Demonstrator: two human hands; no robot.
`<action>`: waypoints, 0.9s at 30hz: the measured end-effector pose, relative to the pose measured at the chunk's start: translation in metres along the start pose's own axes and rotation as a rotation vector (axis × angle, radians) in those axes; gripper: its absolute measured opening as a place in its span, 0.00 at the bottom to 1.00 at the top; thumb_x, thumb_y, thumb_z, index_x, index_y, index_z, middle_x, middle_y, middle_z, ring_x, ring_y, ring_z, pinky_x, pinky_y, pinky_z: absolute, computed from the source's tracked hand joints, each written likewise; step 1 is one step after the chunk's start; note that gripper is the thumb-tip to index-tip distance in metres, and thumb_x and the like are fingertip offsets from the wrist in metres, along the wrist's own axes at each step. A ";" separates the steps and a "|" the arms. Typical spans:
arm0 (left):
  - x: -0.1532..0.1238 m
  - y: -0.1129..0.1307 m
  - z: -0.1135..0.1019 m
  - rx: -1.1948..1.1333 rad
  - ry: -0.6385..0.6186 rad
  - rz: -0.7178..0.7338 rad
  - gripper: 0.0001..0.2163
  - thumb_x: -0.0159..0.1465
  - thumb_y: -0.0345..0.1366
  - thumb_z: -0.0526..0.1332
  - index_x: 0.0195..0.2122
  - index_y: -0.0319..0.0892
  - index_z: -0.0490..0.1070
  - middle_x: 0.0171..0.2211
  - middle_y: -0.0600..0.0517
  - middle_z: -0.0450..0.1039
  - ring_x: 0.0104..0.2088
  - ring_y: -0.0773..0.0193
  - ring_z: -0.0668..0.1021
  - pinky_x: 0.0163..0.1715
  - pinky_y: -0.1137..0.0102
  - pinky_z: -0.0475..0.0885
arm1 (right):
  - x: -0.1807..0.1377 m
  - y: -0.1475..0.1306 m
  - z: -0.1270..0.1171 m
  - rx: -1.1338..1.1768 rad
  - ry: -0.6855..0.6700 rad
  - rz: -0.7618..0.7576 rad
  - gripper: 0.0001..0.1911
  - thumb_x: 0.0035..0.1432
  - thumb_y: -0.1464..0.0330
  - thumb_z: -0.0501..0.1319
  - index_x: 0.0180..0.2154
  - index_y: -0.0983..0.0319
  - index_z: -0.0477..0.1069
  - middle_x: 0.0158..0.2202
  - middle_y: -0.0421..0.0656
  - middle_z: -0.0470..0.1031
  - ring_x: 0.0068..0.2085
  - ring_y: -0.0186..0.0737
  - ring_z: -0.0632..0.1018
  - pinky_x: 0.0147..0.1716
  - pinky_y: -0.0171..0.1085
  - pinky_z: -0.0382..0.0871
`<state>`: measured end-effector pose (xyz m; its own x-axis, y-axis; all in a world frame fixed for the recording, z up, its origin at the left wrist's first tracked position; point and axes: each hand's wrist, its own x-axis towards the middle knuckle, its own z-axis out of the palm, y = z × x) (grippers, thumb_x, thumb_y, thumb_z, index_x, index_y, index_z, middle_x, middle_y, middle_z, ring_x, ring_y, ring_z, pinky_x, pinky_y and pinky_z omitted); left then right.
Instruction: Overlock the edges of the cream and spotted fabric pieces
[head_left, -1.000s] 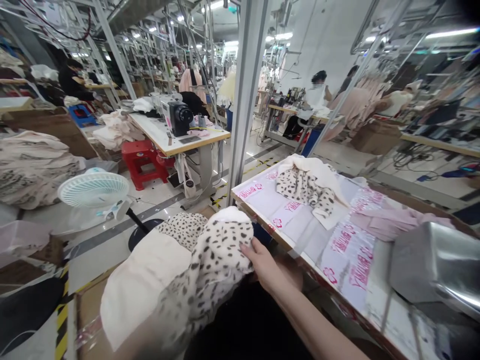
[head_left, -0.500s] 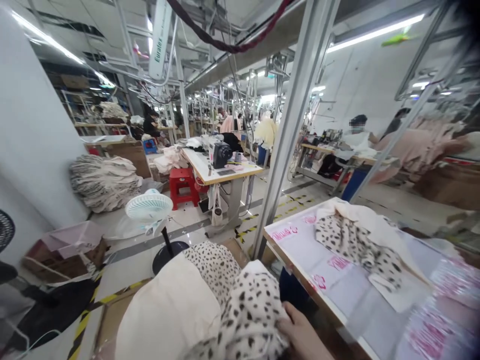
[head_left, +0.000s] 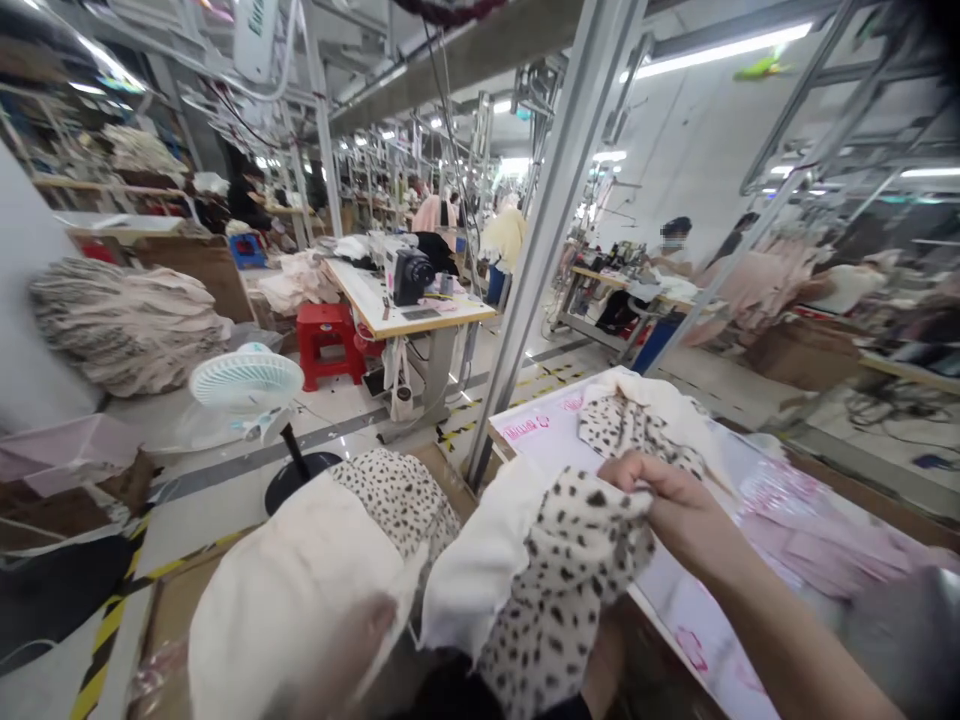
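Note:
My right hand (head_left: 679,510) is closed in a pinch on a cream garment with black spots (head_left: 570,560), held up at the near edge of the work table (head_left: 525,440). Below and left of it a pile of cream and spotted garments (head_left: 300,570) lies in a cardboard box (head_left: 169,610). My left hand (head_left: 360,640) shows only as a blur low against that pile, and its fingers cannot be made out. Another spotted garment (head_left: 637,425) lies on the table, on clear bags with pink print.
A slanted metal post (head_left: 540,250) rises from the table's left corner. A white floor fan (head_left: 244,385) stands to the left. Behind it are a sewing table (head_left: 405,310) and a red stool (head_left: 326,335). A person (head_left: 675,245) sits at a far bench.
My right hand has lifted a spotted garment off the pile and brought it up and right toward the table. The blurred left hand has come into view. The camera swung about.

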<state>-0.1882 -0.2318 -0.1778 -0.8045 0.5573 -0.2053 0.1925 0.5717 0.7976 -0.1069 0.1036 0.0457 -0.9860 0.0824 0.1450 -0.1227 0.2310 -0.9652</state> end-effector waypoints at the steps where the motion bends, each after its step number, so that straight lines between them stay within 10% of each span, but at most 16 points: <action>1: 0.002 0.001 0.008 -0.009 0.061 -0.011 0.19 0.63 0.45 0.50 0.52 0.45 0.60 0.52 0.44 0.60 0.53 0.54 0.64 0.52 0.55 0.59 | 0.001 -0.002 0.000 -0.042 -0.047 -0.038 0.04 0.46 0.74 0.56 0.22 0.61 0.63 0.24 0.39 0.65 0.28 0.36 0.67 0.29 0.34 0.60; 4: 0.022 0.019 0.022 -0.062 0.196 0.112 0.33 0.57 0.51 0.55 0.60 0.44 0.45 0.61 0.43 0.45 0.60 0.52 0.50 0.59 0.56 0.47 | 0.001 -0.006 0.010 -0.057 -0.161 -0.092 0.06 0.48 0.76 0.54 0.22 0.61 0.63 0.24 0.39 0.66 0.28 0.36 0.67 0.30 0.36 0.60; 7: 0.056 0.049 0.022 -0.125 0.056 0.299 0.49 0.47 0.51 0.64 0.62 0.41 0.34 0.63 0.44 0.29 0.62 0.51 0.40 0.60 0.56 0.40 | -0.003 -0.018 0.020 -0.018 -0.224 -0.112 0.08 0.50 0.74 0.55 0.21 0.60 0.62 0.23 0.40 0.66 0.28 0.37 0.67 0.29 0.37 0.60; 14: 0.088 0.079 0.009 -0.207 -0.340 0.392 0.44 0.42 0.44 0.68 0.60 0.46 0.49 0.59 0.49 0.53 0.57 0.53 0.60 0.56 0.63 0.56 | -0.023 -0.056 0.011 -0.142 -0.249 -0.065 0.16 0.50 0.61 0.60 0.15 0.58 0.63 0.17 0.43 0.65 0.30 0.45 0.71 0.31 0.42 0.65; 17: 0.074 0.070 0.003 -0.196 -0.450 0.317 0.25 0.46 0.43 0.66 0.45 0.43 0.69 0.41 0.52 0.72 0.41 0.57 0.74 0.43 0.68 0.68 | -0.014 -0.045 0.002 -0.243 -0.191 -0.058 0.12 0.48 0.65 0.59 0.16 0.58 0.62 0.23 0.44 0.71 0.33 0.46 0.72 0.34 0.42 0.65; 22: 0.024 0.029 -0.042 -0.123 -0.120 0.102 0.18 0.54 0.40 0.58 0.45 0.39 0.66 0.45 0.49 0.69 0.44 0.58 0.71 0.43 0.70 0.65 | 0.007 0.016 0.004 -0.743 0.087 0.046 0.06 0.43 0.75 0.50 0.23 0.59 0.60 0.38 0.44 0.74 0.40 0.45 0.73 0.38 0.41 0.63; 27: -0.059 0.004 -0.086 -0.009 -0.172 -0.077 0.06 0.47 0.32 0.58 0.27 0.38 0.69 0.26 0.54 0.70 0.30 0.61 0.72 0.28 0.73 0.64 | 0.006 0.064 0.031 -0.936 -0.292 0.173 0.12 0.47 0.76 0.49 0.31 0.57 0.66 0.25 0.40 0.72 0.28 0.41 0.74 0.27 0.34 0.61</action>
<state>-0.1880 -0.3142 -0.1141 -0.7084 0.6077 -0.3591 0.1286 0.6113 0.7809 -0.1240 0.0889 -0.0223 -0.9864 -0.0260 -0.1621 0.0397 0.9204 -0.3889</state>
